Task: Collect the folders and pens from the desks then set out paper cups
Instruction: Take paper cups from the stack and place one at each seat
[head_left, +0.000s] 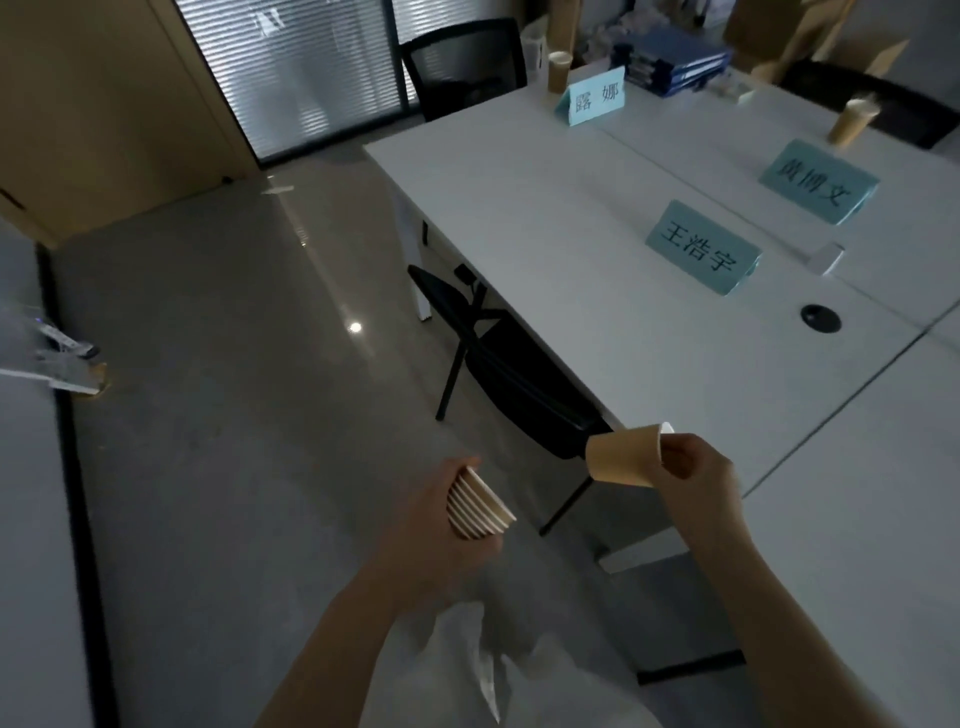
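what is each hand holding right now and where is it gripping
The left hand wraps the sides of a stack of paper cups. The right hand pinches a single paper cup at its rim.

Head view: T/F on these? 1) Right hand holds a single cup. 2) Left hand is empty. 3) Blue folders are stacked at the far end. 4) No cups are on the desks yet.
1) True: the right hand pinches one tan paper cup.
2) False: the left hand holds a nested stack of tan paper cups.
3) True: blue folders lie stacked there.
4) False: two tan cups stand on the white desks.
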